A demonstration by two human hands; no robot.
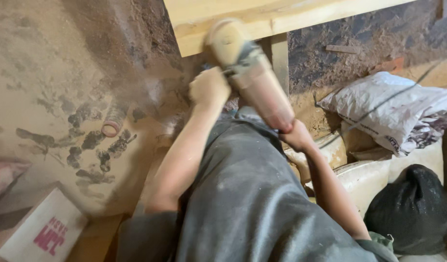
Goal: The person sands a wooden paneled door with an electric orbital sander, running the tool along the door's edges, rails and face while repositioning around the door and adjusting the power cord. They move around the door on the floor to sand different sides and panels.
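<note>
The left hand (209, 87) was closed around the front of a dust-coated angle grinder (250, 73). The right hand (297, 137) gripped its rear end. The grinder's head was pressed against the edge of a pale wooden plank (281, 14). Sawdust covered the floor (49, 73). A white sack (393, 109) and black bag (413, 208) lay near the right arm.

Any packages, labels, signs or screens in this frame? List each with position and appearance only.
White box or board: bottom left, flat, rectangular, pink print.
White printed sack: right, crumpled, dark markings, a cable lying across it.
Black bag: bottom right, bulging, tied at the top.
No screens or signs.
</note>
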